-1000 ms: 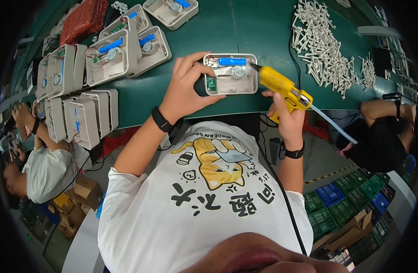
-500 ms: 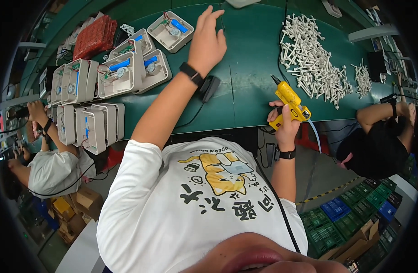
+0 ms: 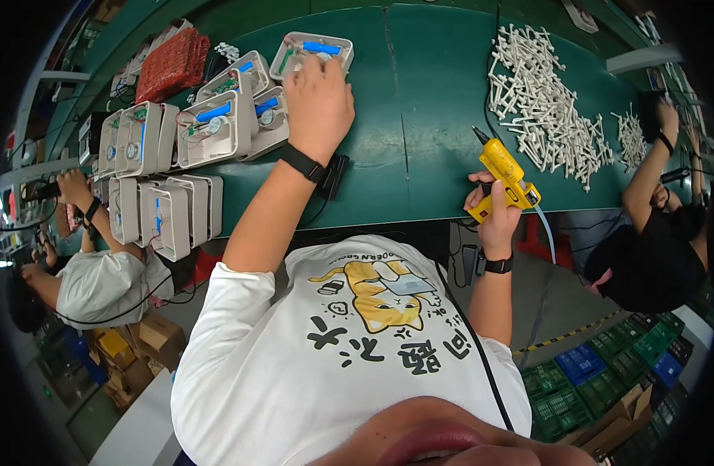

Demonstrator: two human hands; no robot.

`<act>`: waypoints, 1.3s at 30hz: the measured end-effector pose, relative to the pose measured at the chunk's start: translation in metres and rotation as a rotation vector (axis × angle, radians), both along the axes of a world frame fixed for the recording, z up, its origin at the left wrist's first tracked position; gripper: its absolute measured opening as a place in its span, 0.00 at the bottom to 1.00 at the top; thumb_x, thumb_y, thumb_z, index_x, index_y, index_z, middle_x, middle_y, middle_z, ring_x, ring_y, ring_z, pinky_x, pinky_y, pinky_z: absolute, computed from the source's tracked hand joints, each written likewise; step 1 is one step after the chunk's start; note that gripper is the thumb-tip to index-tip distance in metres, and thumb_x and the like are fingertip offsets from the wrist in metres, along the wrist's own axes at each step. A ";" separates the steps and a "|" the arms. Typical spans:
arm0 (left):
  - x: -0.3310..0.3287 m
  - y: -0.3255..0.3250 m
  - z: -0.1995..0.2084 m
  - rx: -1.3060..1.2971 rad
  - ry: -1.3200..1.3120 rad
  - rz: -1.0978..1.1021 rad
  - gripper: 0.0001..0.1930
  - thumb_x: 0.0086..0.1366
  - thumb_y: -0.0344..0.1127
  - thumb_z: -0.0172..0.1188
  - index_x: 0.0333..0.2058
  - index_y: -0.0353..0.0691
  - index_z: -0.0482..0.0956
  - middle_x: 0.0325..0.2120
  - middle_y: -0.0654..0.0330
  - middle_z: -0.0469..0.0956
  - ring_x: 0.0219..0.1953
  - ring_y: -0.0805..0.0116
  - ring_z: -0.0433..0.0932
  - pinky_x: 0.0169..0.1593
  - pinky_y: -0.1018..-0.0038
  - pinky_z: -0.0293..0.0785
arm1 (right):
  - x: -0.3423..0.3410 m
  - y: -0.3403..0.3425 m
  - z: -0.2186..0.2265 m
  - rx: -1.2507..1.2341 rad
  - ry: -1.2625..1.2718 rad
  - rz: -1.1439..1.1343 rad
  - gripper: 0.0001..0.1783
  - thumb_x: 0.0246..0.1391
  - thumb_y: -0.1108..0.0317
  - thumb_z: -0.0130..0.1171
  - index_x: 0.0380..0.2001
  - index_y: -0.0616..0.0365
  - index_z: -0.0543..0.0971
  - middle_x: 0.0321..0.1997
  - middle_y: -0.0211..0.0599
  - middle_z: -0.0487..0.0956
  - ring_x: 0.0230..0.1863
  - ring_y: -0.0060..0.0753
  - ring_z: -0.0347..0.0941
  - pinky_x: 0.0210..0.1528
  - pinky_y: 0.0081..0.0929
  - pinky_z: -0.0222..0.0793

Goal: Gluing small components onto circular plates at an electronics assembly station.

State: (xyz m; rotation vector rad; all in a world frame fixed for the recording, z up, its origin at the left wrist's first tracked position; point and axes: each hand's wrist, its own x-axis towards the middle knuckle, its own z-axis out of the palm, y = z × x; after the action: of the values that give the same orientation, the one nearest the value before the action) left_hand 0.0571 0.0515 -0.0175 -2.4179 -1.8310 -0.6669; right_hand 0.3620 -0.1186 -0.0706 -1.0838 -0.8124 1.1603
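Note:
My left hand (image 3: 319, 105) reaches to the back left of the bench, its fingers bent over the near rim of a white plastic housing (image 3: 347, 56). Inside that housing a blue cylindrical cell and a bit of green circuit board show; my fingertips are partly hidden. On the right, my right hand (image 3: 496, 213) is wrapped round the handle of a yellow hot glue gun (image 3: 503, 165). Its dark nozzle points up and away to the left, and a pale glue stick (image 3: 548, 233) sticks out of its back end.
Several similar open housings (image 3: 217, 132) stand left of my left arm. A red bubble-wrap bundle (image 3: 173, 64) lies behind them. Many small white plastic parts (image 3: 547, 109) are heaped at the right on the green bench (image 3: 411, 70). Co-workers sit at both sides; a black cable runs past the heap.
My left hand has come down and left from beyond the back housing onto it. That housing has turned and shifted slightly right. My right hand still holds the glue gun in nearly the same place.

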 end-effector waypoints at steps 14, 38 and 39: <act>0.000 -0.018 0.026 -0.268 -0.213 -0.508 0.47 0.44 0.40 0.84 0.64 0.41 0.72 0.59 0.53 0.75 0.64 0.46 0.71 0.62 0.60 0.74 | 0.001 -0.002 0.001 -0.003 0.007 0.004 0.17 0.77 0.62 0.52 0.49 0.68 0.79 0.47 0.55 0.82 0.26 0.27 0.74 0.29 0.31 0.76; 0.008 -0.059 0.012 -0.179 -0.425 -0.560 0.08 0.66 0.33 0.71 0.40 0.37 0.84 0.38 0.55 0.87 0.37 0.60 0.86 0.42 0.65 0.83 | -0.018 -0.022 0.048 -0.116 -0.113 0.146 0.13 0.74 0.63 0.58 0.49 0.63 0.80 0.45 0.45 0.85 0.30 0.23 0.77 0.33 0.25 0.77; 0.010 -0.064 0.004 -0.183 -0.425 -0.561 0.08 0.66 0.33 0.71 0.40 0.37 0.84 0.38 0.55 0.87 0.37 0.60 0.86 0.42 0.65 0.83 | -0.020 -0.022 0.055 -0.154 -0.134 0.188 0.13 0.73 0.63 0.59 0.49 0.63 0.80 0.44 0.42 0.85 0.31 0.22 0.77 0.33 0.24 0.77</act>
State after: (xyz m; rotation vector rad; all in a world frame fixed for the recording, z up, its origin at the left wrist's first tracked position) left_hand 0.0676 -0.0125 -0.0132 -3.1467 -1.3398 -1.1698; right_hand 0.3416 -0.1407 -0.0158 -1.2421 -0.9577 1.3359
